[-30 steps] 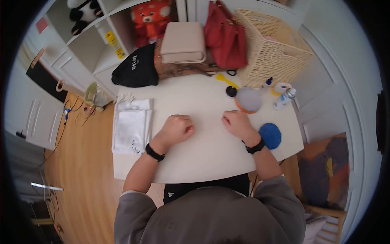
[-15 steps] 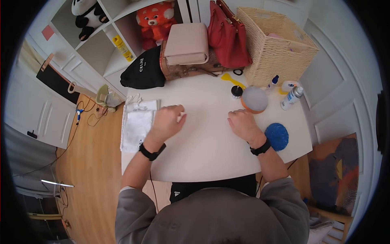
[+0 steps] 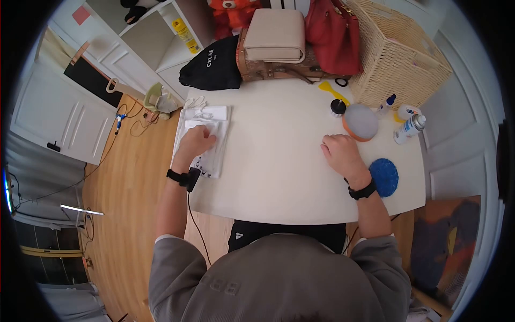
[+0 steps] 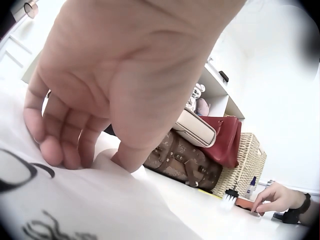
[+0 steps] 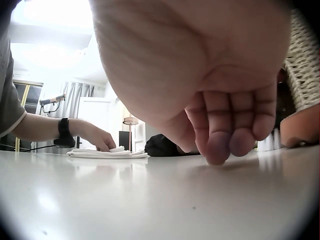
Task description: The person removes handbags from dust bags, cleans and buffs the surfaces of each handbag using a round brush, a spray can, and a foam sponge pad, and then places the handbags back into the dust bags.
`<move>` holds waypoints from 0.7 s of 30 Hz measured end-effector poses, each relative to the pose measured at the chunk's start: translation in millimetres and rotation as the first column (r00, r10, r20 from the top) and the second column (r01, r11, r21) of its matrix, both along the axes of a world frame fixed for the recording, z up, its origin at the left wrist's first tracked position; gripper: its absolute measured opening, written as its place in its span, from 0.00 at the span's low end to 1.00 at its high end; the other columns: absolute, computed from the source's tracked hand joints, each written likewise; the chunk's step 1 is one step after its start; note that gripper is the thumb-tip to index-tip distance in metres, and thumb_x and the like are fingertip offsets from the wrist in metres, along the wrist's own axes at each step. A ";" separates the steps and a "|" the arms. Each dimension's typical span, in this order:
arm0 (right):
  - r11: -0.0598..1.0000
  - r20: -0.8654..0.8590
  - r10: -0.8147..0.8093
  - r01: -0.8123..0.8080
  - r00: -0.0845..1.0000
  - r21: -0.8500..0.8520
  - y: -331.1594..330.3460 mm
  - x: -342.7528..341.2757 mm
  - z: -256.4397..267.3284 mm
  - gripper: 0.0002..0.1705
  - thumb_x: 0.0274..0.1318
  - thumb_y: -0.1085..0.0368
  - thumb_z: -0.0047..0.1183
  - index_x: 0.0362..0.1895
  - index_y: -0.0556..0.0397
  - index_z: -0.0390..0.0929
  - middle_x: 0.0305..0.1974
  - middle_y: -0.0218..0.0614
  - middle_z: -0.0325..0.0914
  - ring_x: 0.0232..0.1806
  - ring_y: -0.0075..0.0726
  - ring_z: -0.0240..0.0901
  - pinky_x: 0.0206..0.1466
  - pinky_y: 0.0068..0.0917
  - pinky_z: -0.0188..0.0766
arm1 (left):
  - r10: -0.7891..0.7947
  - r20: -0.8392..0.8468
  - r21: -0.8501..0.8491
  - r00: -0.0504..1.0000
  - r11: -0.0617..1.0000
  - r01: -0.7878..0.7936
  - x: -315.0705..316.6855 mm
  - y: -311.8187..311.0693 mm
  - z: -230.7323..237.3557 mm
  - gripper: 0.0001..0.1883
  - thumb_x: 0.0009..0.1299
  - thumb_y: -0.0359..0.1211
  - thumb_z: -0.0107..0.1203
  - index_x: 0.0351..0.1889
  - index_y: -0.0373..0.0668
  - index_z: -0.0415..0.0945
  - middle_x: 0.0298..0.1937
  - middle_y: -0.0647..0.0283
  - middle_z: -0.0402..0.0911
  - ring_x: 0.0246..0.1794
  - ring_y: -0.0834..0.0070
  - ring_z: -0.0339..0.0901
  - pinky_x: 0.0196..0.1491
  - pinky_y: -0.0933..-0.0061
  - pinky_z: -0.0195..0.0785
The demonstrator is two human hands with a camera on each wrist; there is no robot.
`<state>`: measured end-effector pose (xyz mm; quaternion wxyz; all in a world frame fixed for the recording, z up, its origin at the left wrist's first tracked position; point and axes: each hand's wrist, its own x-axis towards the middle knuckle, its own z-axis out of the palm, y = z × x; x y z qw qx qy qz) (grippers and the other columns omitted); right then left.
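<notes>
My left hand [image 3: 197, 143] is over the folded white drawstring bags [image 3: 221, 129] at the table's left side. In the left wrist view, its thumb and fingers [image 4: 52, 151] pinch a raised fold of the top white bag [image 4: 125, 200], which carries a dark print. Across the table, my right hand [image 3: 342, 154] rests with loosely bent fingers, its fingertips [image 5: 218, 155] at the white tabletop and nothing in its grasp. An orange and grey round pad [image 3: 360, 122] lies just beyond it, and a blue round pad [image 3: 384, 177] is beside its wrist.
Along the back stand a black pouch [image 3: 212, 65], a beige box-shaped bag [image 3: 276, 35] on a brown case [image 3: 257, 70], a red handbag [image 3: 333, 40] and a wicker basket [image 3: 394, 59]. A spray can [image 3: 409, 130], a small brush [image 3: 338, 107] and a yellow tool [image 3: 332, 91] sit at the right.
My left hand has moved left from the bare tabletop onto the white bags and now pinches the top one. My right hand stays near the round pads. The head view has shifted.
</notes>
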<state>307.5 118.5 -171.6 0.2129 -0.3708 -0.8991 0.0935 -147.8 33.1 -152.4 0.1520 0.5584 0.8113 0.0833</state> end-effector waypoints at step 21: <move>0.996 0.087 0.018 -0.025 0.996 0.085 1.1 -2.9 -8.1 0.04 0.55 0.67 0.58 0.28 0.52 0.81 0.26 0.42 0.84 0.32 0.48 0.83 0.40 0.44 0.78 | -0.139 0.979 0.183 0.150 0.923 -0.339 111.1 213.1 76.4 0.40 0.79 0.57 0.57 0.76 0.37 0.60 0.64 0.43 0.77 0.55 0.51 0.85 0.62 0.52 0.79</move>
